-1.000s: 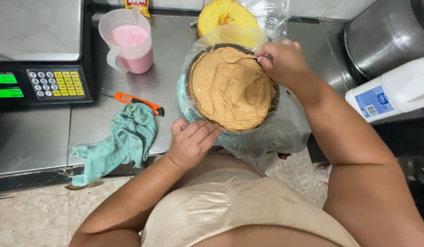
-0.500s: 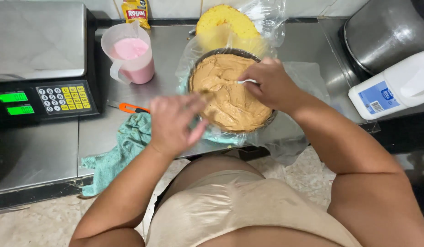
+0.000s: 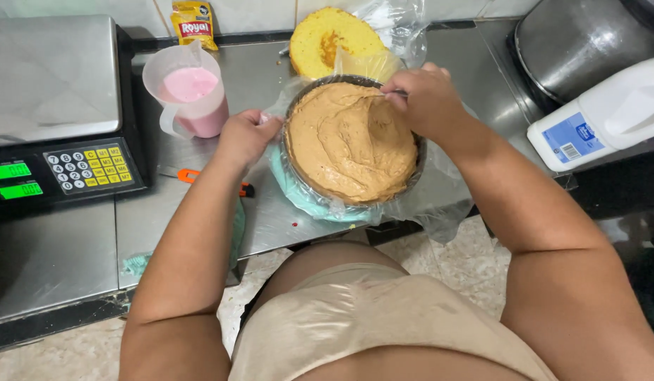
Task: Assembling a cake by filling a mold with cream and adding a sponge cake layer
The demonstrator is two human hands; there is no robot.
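The spreading step is in hand: the right hand, its grip closed on a thin utensil, works tan cream across a round film-lined pan at mid-bench. The left hand clasps the pan's left rim; next, I judge, comes evening out the ridged surface toward the edges.

The right hand hides most of what seems a utensil.
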